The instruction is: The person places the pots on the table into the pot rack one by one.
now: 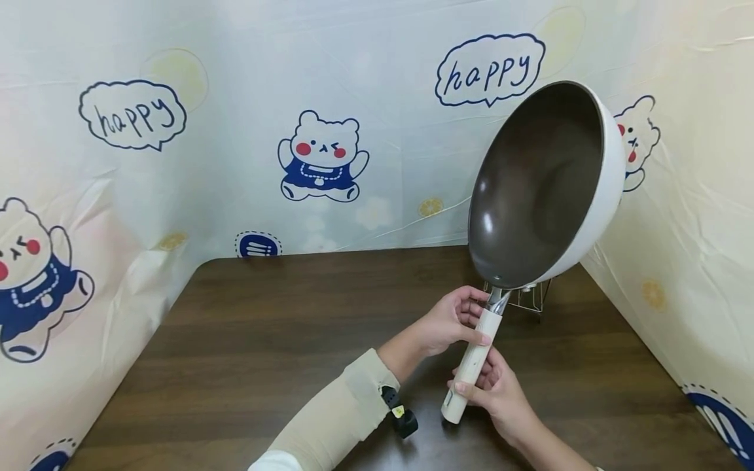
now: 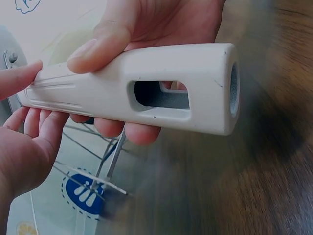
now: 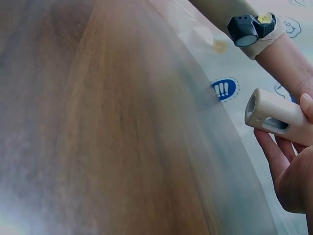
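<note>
A deep wok (image 1: 538,186) with a dark grey-brown inside and a white outside is held up and tilted, its opening facing left and toward me. Its cream handle (image 1: 474,366) slants down toward the front. My left hand (image 1: 444,325) grips the upper handle near the metal neck (image 1: 497,301), thumb on one side and fingers on the other. Lower down, my right hand (image 1: 503,399) holds the handle between thumb and fingers. The handle's slotted end (image 2: 161,95) shows large in the left wrist view, and the same end (image 3: 274,115) appears at right in the right wrist view.
A metal wire rack (image 1: 533,304) stands on the brown wooden table (image 1: 294,327) behind the wok, which partly hides it. Patterned cloth (image 1: 235,131) hangs around the back and sides. A black wrist camera (image 1: 400,412) is strapped to the left forearm.
</note>
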The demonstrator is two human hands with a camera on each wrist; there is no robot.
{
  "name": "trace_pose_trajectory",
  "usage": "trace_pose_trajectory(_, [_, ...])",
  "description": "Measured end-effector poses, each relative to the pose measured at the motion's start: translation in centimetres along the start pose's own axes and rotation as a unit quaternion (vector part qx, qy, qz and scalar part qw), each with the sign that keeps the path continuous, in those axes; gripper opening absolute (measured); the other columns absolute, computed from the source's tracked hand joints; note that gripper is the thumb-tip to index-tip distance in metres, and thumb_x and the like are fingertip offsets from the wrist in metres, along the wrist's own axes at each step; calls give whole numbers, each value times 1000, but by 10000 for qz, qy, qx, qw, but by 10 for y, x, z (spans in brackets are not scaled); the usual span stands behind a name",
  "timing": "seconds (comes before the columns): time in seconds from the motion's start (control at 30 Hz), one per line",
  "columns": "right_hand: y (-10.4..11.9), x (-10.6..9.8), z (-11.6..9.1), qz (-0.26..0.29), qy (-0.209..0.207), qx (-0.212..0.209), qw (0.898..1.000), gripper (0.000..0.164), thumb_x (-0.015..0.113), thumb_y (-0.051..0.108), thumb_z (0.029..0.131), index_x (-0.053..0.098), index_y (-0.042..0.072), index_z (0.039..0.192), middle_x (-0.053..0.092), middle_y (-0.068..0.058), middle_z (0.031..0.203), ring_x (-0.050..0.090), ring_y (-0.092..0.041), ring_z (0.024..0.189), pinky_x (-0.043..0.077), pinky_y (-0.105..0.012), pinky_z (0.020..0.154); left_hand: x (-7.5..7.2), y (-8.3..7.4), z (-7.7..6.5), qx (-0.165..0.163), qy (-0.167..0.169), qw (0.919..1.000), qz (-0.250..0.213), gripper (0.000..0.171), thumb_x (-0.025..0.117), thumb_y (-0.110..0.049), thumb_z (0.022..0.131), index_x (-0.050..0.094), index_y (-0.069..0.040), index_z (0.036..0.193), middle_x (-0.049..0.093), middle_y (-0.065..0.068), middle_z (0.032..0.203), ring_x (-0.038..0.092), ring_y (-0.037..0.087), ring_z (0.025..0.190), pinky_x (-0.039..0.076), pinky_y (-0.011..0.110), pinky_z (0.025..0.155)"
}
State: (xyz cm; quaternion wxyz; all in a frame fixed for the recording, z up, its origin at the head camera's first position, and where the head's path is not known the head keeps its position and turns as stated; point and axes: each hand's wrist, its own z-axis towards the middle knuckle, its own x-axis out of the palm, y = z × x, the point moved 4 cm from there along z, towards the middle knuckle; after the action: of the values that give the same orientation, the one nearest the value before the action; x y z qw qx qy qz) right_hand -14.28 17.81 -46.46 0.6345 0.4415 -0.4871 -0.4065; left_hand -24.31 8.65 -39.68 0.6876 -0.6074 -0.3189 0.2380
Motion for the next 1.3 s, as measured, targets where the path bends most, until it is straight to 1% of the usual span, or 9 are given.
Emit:
trace_pose_trajectory(0.2, [8,-11,-6,-102,-200,-56,9997,55,64,-15,83,42,11,127,62,-19,104,69,-32,90,58,-42,74,10,3,12,34,173,9998,-97,61,67,26,71,50,3,125,59,4,92,60,16,81,53,28,73])
trace_pose_trajectory(0.37, [11,-19,-8,-257,-406,-99,9988,55,65,-15,82,43,12,125,65,-13,102,69,-25,87,58,-40,71,15,5,21,-82,212,9997,-44,61,67,27,71,51,2,124,60,5,92,61,15,79,54,28,73])
trace_pose_trajectory(0.5, [11,-24,-10,-406,-566,-109,9975,56,66,-15,81,43,12,125,66,-13,102,69,-22,86,58,-38,69,17,7,28,-186,303,9993,64,62,68,28,70,51,3,124,60,4,91,61,13,77,55,27,74])
trace_pose_trajectory(0.6, [9,-27,-12,-512,-706,-64,9962,57,66,-15,81,42,9,126,65,-15,103,68,-22,87,58,-37,68,18,9,32,-274,378,9988,120,63,69,28,68,51,2,123,60,4,90,61,13,77,55,27,73])
trace_pose_trajectory(0.77, [8,-31,-16,-779,-926,-52,9926,58,69,-15,79,38,-2,126,66,-16,102,68,-24,89,58,-35,67,21,11,35,-377,514,9977,208,64,71,27,68,50,-1,121,61,3,89,62,14,77,56,28,72])
trace_pose_trajectory(0.87, [10,-32,-17,-938,-968,-117,9908,58,70,-15,78,36,-8,125,66,-15,100,68,-23,88,58,-34,68,22,11,36,-342,570,9976,182,63,70,27,68,50,0,122,60,3,90,62,14,78,56,28,73])
trace_pose_trajectory(1.03, [14,-33,-16,-1222,-1107,-193,9861,58,71,-16,77,37,-10,124,65,-16,98,67,-19,85,58,-31,69,25,9,40,-263,605,9977,140,64,68,29,68,48,4,123,59,3,90,61,14,78,56,28,73])
trace_pose_trajectory(1.17, [15,-33,-14,-1430,-1334,-10,9807,61,72,-15,77,37,-10,126,62,-20,101,66,-16,84,58,-32,67,24,9,42,-321,597,9975,185,65,67,29,69,48,3,125,59,3,92,61,13,79,55,27,74])
trace_pose_trajectory(1.3, [12,-31,-11,-1411,-1443,261,9791,59,72,-13,78,37,-8,126,60,-23,102,67,-19,83,58,-35,62,21,12,43,-360,572,9975,208,65,66,30,70,48,4,126,58,4,92,60,14,80,54,27,74])
